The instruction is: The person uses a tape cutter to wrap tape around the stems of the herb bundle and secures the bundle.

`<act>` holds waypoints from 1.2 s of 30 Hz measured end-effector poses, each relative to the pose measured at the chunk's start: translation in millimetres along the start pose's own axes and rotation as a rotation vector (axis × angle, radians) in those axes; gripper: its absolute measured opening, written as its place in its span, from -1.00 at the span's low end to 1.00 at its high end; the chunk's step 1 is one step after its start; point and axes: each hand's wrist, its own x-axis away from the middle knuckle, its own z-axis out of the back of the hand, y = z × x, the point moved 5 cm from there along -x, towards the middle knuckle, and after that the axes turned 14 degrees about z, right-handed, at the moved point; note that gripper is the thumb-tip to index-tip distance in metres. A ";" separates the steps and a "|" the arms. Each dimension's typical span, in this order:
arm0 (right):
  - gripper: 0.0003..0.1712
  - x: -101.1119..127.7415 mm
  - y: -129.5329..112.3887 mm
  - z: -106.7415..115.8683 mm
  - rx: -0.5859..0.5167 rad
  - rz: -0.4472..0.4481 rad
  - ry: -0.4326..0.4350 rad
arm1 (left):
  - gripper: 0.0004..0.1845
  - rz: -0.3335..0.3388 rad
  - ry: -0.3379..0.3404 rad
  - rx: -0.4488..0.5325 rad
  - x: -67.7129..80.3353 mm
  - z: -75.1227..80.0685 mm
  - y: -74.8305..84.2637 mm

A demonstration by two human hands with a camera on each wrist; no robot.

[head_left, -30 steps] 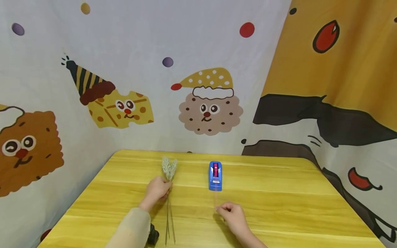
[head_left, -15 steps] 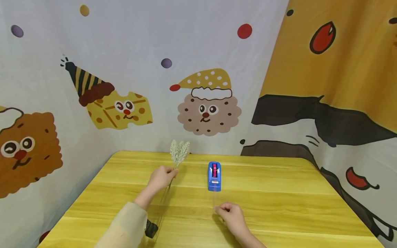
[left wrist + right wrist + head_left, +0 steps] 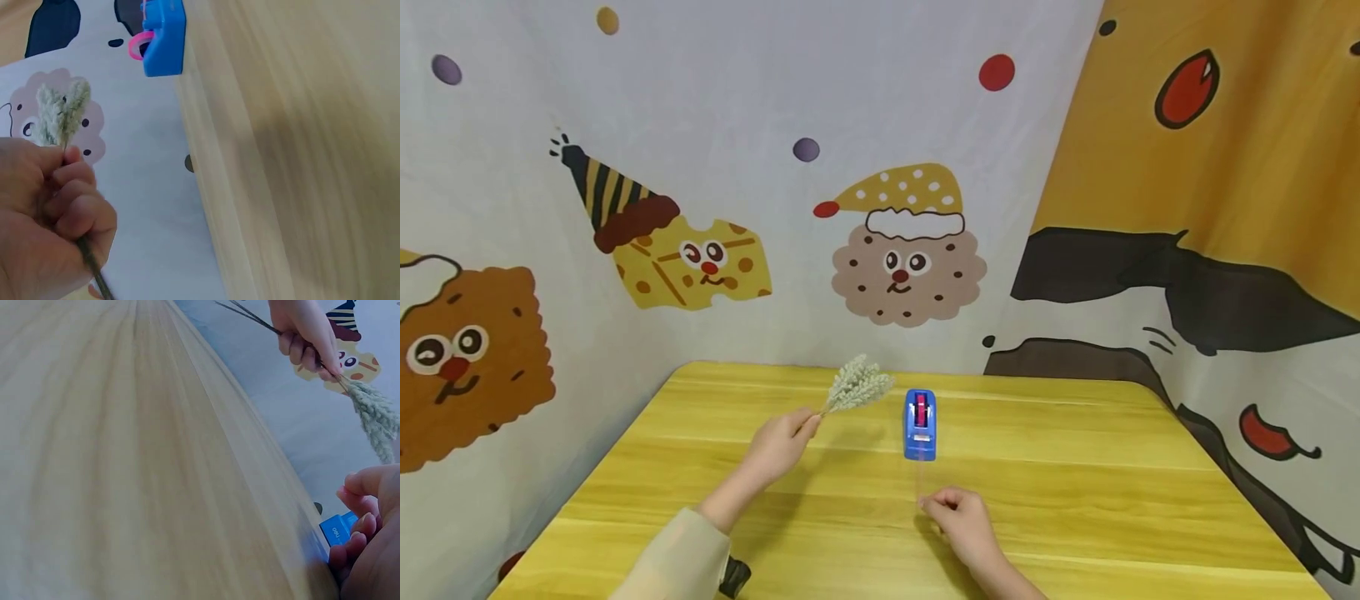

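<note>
My left hand [image 3: 781, 442] grips a small bunch of dried flowers [image 3: 859, 385] by the stems, just below the pale fluffy heads. The heads tilt to the right, above the table. In the left wrist view, the fingers [image 3: 84, 215] curl round the stems, which emerge below the fist. A blue tape dispenser [image 3: 921, 450] with a pink-cored roll stands at the middle of the table. From its front, a thin strip of clear tape [image 3: 921, 482] runs toward me. My right hand [image 3: 966, 525] pinches the strip's end between thumb and forefinger.
The wood-grain table [image 3: 1075, 483] reaches back to a cartoon-printed curtain [image 3: 737, 100] behind and at the sides. Part of a black object [image 3: 734, 577] shows beside the left sleeve [image 3: 681, 554].
My left hand has raised the dried flowers off the table and tilted their heads right, toward the dispenser. The right hand stays put, still pinching the tape end.
</note>
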 end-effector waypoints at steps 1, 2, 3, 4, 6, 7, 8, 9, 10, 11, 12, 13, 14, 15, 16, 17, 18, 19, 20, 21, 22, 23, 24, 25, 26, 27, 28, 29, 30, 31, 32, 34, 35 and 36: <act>-0.78 -0.2 0.0 0.2 0.004 0.001 0.000 | -0.72 0.005 -0.015 -0.003 1.4 0.3 -1.9; -0.78 -0.3 0.1 0.2 0.004 0.000 -0.001 | -0.73 0.016 -0.032 -0.005 3.2 0.9 -4.2; -0.78 -0.5 0.1 0.1 0.004 0.002 -0.002 | -0.73 0.031 -0.052 -0.007 4.9 1.7 -6.9; -0.78 -0.6 0.1 0.1 0.005 0.002 -0.002 | -0.73 0.038 -0.069 -0.002 7.4 3.3 -8.9; -0.79 -0.9 0.5 -0.2 0.004 0.002 -0.002 | -0.72 0.060 -0.111 -0.002 12.5 6.8 -14.1; -0.79 -0.9 0.7 -0.5 0.005 0.001 -0.002 | -0.73 0.063 -0.128 -0.002 15.5 9.2 -17.0; -0.80 -1.0 0.9 -0.8 0.005 0.002 -0.002 | -0.73 0.060 -0.140 -0.007 18.3 12.1 -19.8; -0.80 -1.0 1.1 -1.1 0.006 0.002 0.000 | -0.74 0.049 -0.146 -0.015 20.8 15.4 -22.3; -0.80 -1.1 1.4 -1.3 0.003 0.000 0.003 | -0.75 0.036 -0.148 -0.028 23.3 19.1 -24.9; -0.80 -1.3 1.5 -1.5 0.002 0.001 0.004 | -0.76 0.030 -0.149 -0.050 25.3 22.7 -28.3; -0.80 -1.4 1.5 -1.6 0.002 0.000 0.005 | -0.78 0.013 -0.144 -0.076 27.3 26.6 -30.8; -0.80 -1.5 1.2 -1.7 -0.001 -0.001 0.006 | -0.79 -0.004 -0.132 -0.105 29.2 30.8 -33.1; -0.80 -1.7 1.0 -1.7 -0.004 0.000 0.007 | -0.80 -0.018 -0.118 -0.143 31.0 34.8 -35.4; -0.80 -1.9 0.8 -1.6 -0.009 -0.001 0.007 | -0.81 -0.029 -0.106 -0.180 33.2 38.7 -37.4; -0.79 -1.9 0.4 -1.5 -0.015 -0.004 0.005 | -0.82 -0.036 -0.099 -0.215 35.5 42.2 -39.5; -0.79 -2.1 0.1 -1.3 -0.017 -0.008 0.003 | -0.82 -0.049 -0.089 -0.253 37.7 45.4 -41.1; -0.79 -2.1 -0.2 -1.0 -0.022 -0.014 0.001 | -0.83 -0.065 -0.086 -0.292 40.0 47.8 -42.1; -0.79 -2.2 -0.2 -0.6 -0.027 -0.023 0.001 | -0.83 -0.083 -0.091 -0.320 42.6 49.7 -42.8; -0.78 -2.5 0.0 -0.2 -0.033 -0.037 0.000 | -0.82 -0.100 -0.107 -0.336 45.5 51.1 -43.3; -0.78 -2.9 0.0 0.2 -0.039 -0.052 0.001 | -0.81 -0.118 -0.132 -0.337 48.5 51.9 -43.3; -0.78 -3.4 -0.4 0.6 -0.043 -0.062 0.002 | -0.79 -0.136 -0.167 -0.327 51.9 52.3 -43.1; -0.78 -4.2 -0.7 1.0 -0.046 -0.072 0.002 | -0.78 -0.154 -0.207 -0.311 55.3 52.1 -42.6; -0.77 -5.0 -0.8 1.2 -0.059 -0.089 0.001 | -0.77 -0.161 -0.257 -0.287 58.5 51.3 -42.3; -0.76 -6.1 -0.9 1.5 -0.071 -0.105 0.000 | -0.77 -0.162 -0.307 -0.257 62.0 50.4 -42.4; -0.76 -7.2 -1.2 1.7 -0.084 -0.121 -0.002 | -0.76 -0.165 -0.346 -0.232 65.1 49.3 -42.4; -0.75 -8.4 -1.7 2.0 -0.099 -0.132 -0.007 | -0.75 -0.168 -0.382 -0.216 67.8 47.7 -42.5; -0.74 -9.6 -2.2 2.3 -0.114 -0.141 -0.016 | -0.74 -0.182 -0.408 -0.204 70.7 45.8 -42.4; -0.73 -10.6 -2.8 2.8 -0.127 -0.153 -0.025 | -0.72 -0.207 -0.424 -0.200 73.5 43.6 -42.1; -0.72 -11.9 -4.0 3.3 -0.141 -0.160 -0.034 | -0.71 -0.242 -0.427 -0.204 76.2 41.3 -41.3; -0.73 -13.3 -5.6 4.3 -0.147 -0.159 -0.039 | -0.71 -0.286 -0.423 -0.210 79.0 38.9 -39.8; -0.73 -14.7 -7.8 5.2 -0.156 -0.157 -0.046 | -0.70 -0.331 -0.412 -0.218 81.8 36.4 -38.2; -0.73 -17.9 -12.6 7.2 -0.170 -0.153 -0.062 | -0.71 -0.413 -0.374 -0.239 87.6 31.3 -34.6; -0.73 -19.7 -15.3 8.1 -0.173 -0.152 -0.071 | -0.72 -0.447 -0.347 -0.255 90.1 28.8 -32.2; -0.73 -21.7 -17.9 8.9 -0.177 -0.149 -0.081 | -0.74 -0.465 -0.327 -0.272 92.3 26.1 -30.0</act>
